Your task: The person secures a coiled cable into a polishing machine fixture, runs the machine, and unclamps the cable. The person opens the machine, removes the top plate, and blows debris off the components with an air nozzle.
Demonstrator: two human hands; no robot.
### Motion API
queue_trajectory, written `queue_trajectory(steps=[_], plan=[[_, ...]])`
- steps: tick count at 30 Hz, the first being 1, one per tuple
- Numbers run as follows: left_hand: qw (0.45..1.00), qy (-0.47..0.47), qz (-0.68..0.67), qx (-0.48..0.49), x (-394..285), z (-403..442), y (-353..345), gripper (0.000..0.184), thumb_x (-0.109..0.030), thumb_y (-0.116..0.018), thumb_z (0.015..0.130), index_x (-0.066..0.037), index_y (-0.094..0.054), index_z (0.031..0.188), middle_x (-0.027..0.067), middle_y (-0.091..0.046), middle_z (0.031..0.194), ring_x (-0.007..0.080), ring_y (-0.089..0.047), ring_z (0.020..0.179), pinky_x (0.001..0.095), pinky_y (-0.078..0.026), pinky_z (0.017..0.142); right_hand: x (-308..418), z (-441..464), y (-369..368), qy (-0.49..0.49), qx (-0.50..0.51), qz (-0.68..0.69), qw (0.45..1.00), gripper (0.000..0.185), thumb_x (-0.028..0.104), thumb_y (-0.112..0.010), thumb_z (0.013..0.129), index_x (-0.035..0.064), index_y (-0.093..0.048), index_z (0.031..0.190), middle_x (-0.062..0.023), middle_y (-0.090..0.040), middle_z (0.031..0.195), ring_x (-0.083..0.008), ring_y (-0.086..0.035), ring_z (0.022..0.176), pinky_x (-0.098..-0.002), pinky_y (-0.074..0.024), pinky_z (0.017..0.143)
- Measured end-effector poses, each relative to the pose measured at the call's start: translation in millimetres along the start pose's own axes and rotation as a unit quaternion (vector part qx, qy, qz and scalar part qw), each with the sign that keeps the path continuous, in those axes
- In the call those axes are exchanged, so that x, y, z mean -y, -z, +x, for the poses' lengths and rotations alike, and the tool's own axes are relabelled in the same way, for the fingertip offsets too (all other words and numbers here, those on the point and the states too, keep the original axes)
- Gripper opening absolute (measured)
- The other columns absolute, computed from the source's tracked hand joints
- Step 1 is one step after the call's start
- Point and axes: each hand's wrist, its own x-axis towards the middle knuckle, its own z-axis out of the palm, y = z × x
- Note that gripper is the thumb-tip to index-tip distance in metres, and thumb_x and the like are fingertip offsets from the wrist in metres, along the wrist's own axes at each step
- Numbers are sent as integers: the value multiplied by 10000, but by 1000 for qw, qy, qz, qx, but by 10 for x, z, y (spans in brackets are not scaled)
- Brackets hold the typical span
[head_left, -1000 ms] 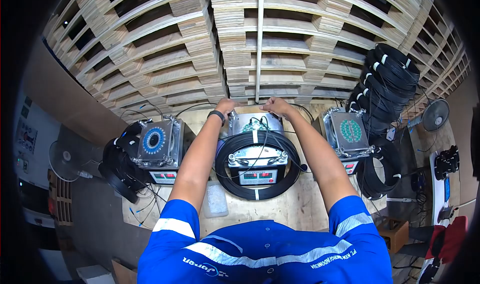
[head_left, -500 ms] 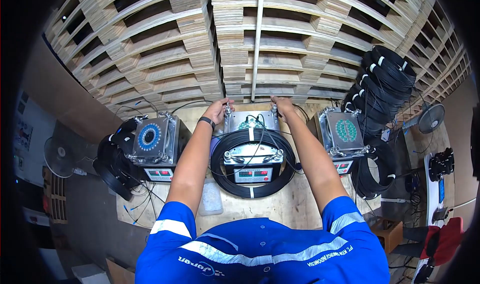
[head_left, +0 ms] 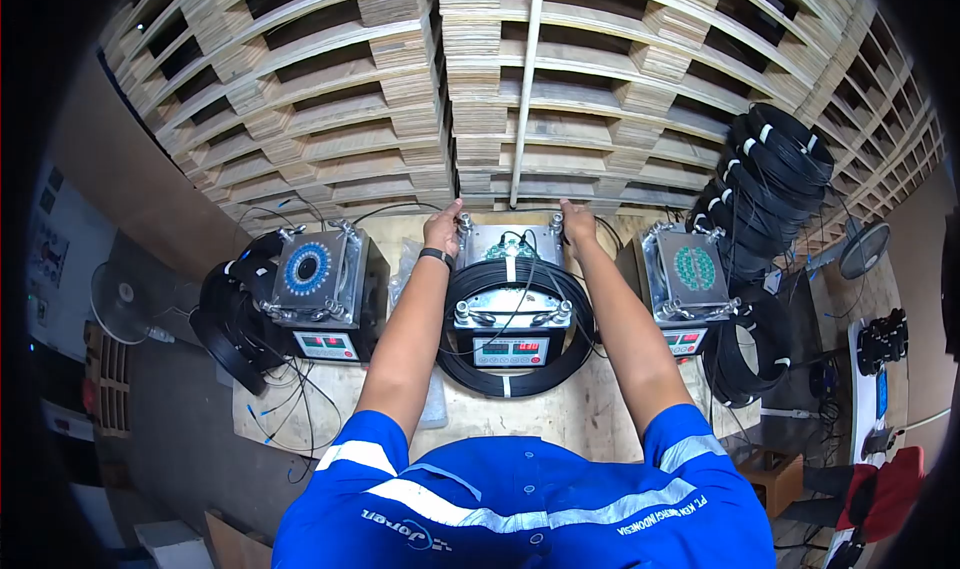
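The middle polishing machine (head_left: 512,352) has a metal top plate, corner clamp posts and a lit red and green display. A black cable coil (head_left: 465,377), tied with white bands, rests around its front and over its top. My left hand (head_left: 443,230) is closed at the rear left clamp post, its fingers partly hidden. Across the plate, my right hand (head_left: 577,225) is closed at the rear right clamp post, with most fingers out of sight. Green connectors (head_left: 514,252) with thin black leads show on the plate between my hands.
Similar machines stand on the left (head_left: 318,304) and right (head_left: 690,294) of the wooden table (head_left: 480,419). Black cable coils (head_left: 765,184) are stacked at the back right. Wooden pallets (head_left: 400,99) rise close behind, and a fan (head_left: 120,299) stands at left.
Both hands have shifted slightly down along the outer sides of the rear clamp posts, their grip changing from a fingertip pinch. The view has moved slightly.
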Motion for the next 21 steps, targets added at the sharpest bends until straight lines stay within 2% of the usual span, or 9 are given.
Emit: queue_trajectory(steps=[2,3,5,6,12,15,16,17,21], plan=[[1000,2,-21,-4,-32,-74,-21,187,-80,-780,817,-55,-598,853,26,-591,708,151,-586,603,278,-488,551,35,-9,112,-92,81,84,989,328,340,-586,964,74,-612,774,-13,-550,637,-142,-479,517,-312,-413,523],[1000,5,-24,-5,-49,-107,-26,203,-89,-784,817,-52,-593,875,30,-595,716,156,-586,597,281,-489,546,58,-25,140,-116,91,98,984,271,336,-560,976,106,-599,837,11,-517,620,-103,-429,464,-260,-369,435],[1000,-2,-28,-9,-74,-160,-55,208,-99,-784,820,-50,-589,871,37,-600,717,160,-588,595,283,-490,545,103,-48,222,-167,117,177,963,207,309,-551,974,119,-609,914,21,-521,623,-81,-427,439,-217,-344,391],[999,-7,-30,-13,-55,-154,-40,214,-109,-784,823,-48,-584,868,43,-606,718,165,-590,594,284,-490,544,116,-41,249,-190,133,194,953,165,276,-535,972,133,-617,984,34,-522,629,-55,-436,450,-179,-367,396],[1000,21,-18,-1,-52,25,-12,222,-133,-758,854,-14,-575,896,115,-666,788,200,-647,663,300,-522,590,-5,46,260,-189,149,224,944,211,222,-524,965,116,-625,1116,39,-532,664,-47,-461,486,-175,-400,429],[998,43,-21,31,-81,-24,19,220,-140,-728,880,10,-580,943,154,-686,853,223,-675,745,306,-540,644,-30,53,273,-189,150,228,943,223,217,-522,965,117,-624,1135,37,-530,680,-47,-463,495,-171,-396,427],[997,49,-27,55,-140,-96,-7,221,-143,-711,895,21,-581,966,171,-691,884,233,-683,786,309,-546,672,-35,63,288,-187,159,238,940,141,195,-545,970,118,-633,1049,28,-558,691,-42,-500,531,-165,-440,464],[997,52,12,62,-201,-173,-31,227,-162,-694,910,25,-586,978,170,-688,885,234,-679,807,313,-547,698,-42,70,292,-188,159,238,939,141,195,-545,970,118,-633,1049,28,-558,691,-42,-500,531,-165,-440,464],[997,44,23,58,-160,-150,-19,221,-174,-682,919,21,-583,951,175,-688,877,243,-682,796,328,-554,705,-30,38,313,-198,170,232,937,144,193,-526,980,121,-617,1066,28,-557,693,-43,-505,536,-168,-439,467]])
